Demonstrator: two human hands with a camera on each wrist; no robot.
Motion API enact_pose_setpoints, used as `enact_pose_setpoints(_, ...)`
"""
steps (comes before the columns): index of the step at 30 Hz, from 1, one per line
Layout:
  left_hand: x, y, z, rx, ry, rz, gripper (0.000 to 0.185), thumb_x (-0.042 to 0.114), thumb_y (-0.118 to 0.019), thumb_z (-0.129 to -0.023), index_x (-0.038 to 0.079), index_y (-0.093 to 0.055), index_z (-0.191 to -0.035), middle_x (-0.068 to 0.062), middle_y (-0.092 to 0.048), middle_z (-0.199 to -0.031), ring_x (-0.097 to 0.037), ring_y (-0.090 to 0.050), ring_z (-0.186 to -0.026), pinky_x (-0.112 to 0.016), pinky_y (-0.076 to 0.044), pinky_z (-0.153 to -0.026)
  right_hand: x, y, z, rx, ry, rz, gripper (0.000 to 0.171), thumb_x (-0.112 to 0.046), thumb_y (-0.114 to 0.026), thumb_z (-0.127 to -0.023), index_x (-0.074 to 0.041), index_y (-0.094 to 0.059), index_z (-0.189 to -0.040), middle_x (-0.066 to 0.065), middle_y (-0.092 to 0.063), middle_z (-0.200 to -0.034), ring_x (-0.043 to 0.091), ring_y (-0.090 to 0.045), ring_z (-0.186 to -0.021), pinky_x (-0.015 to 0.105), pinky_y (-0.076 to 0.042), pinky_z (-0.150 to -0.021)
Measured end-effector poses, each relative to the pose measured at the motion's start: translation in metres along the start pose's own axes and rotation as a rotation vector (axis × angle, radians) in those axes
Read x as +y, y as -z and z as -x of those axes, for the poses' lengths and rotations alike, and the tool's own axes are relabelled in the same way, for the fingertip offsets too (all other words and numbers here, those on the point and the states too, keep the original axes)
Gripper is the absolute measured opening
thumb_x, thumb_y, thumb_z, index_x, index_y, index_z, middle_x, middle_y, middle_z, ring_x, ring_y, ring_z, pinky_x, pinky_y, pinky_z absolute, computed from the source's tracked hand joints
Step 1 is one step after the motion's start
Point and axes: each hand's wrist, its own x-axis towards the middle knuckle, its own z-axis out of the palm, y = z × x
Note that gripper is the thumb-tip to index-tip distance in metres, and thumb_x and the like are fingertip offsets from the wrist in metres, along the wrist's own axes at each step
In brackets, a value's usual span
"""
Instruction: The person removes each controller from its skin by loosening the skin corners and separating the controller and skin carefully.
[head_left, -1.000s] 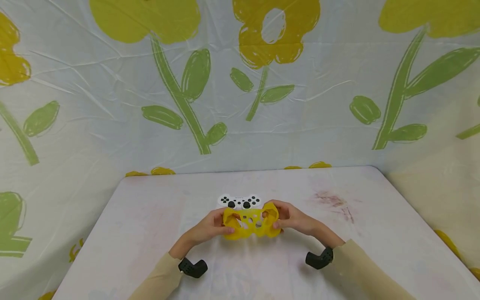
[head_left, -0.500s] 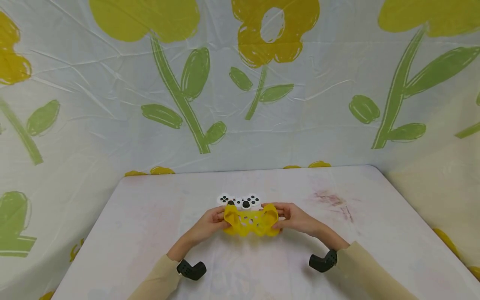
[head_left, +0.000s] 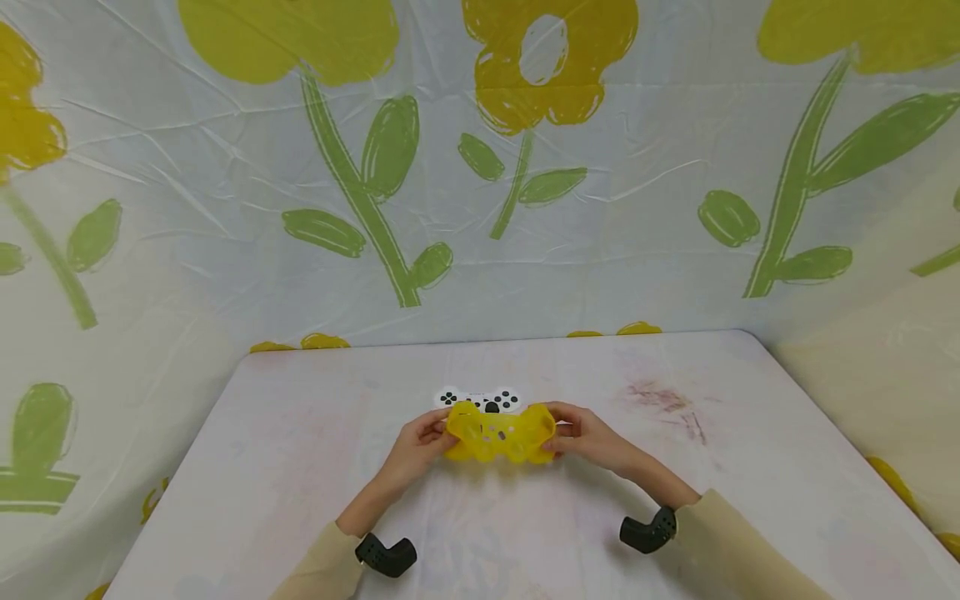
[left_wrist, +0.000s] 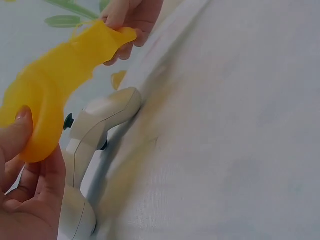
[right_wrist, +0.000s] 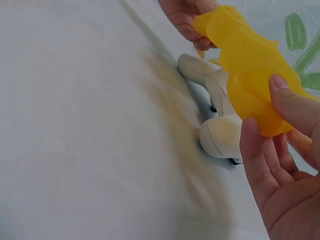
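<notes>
Both hands hold a floppy yellow cover [head_left: 499, 433] stretched between them, just above the table [head_left: 300, 450]. The left hand [head_left: 420, 440] pinches its left end, thumb on top; the right hand [head_left: 585, 435] grips the right end the same way. Right behind the cover, lying on the table, is a white game controller [head_left: 480, 399] with dark buttons. Whether the cover touches the controller is hard to tell from here.
</notes>
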Motion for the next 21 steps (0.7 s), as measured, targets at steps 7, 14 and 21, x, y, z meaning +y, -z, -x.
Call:
enact_pose_setpoints(7, 0.003, -0.007, 0.002, 0.113, -0.012, 0.015, 0.044, 0.004, -0.064, -0.090, -0.002, -0.054, -0.132, -0.019, -0.061, -0.109, -0.011, -0.057, -0.090, -0.012, -0.051, -0.077, -0.004, -0.003, 0.000, 0.128, -0.069, 0.016, 0.051, -0.012, -0.066, -0.090, 0.007, -0.046, -0.133, 0.024, -0.056, -0.124, 0.014, -0.062, -0.086, 0.026, -0.056, -0.073)
enact_pose_setpoints(14, 0.005, -0.010, 0.002, 0.162, -0.023, 0.060, 0.044, 0.007, -0.067, -0.088, 0.002, -0.057, -0.131, -0.018, -0.060, -0.113, -0.010, -0.056, -0.094, -0.011, -0.050, -0.077, -0.010, -0.004, 0.001, 0.190, -0.122, 0.019, 0.051, -0.015, -0.067, -0.090, 0.007, -0.048, -0.133, 0.023, -0.057, -0.125, 0.013, -0.058, -0.082, 0.023, -0.051, -0.066)
enact_pose_setpoints(21, 0.005, -0.011, 0.003, 0.181, -0.010, 0.089, 0.045, 0.007, -0.067, -0.088, 0.001, -0.057, -0.132, -0.019, -0.060, -0.115, -0.009, -0.056, -0.092, -0.010, -0.049, -0.078, -0.010, -0.005, 0.003, 0.237, -0.118, -0.003, 0.051, -0.016, -0.067, -0.090, 0.005, -0.049, -0.133, 0.023, -0.056, -0.126, 0.013, -0.058, -0.083, 0.023, -0.050, -0.067)
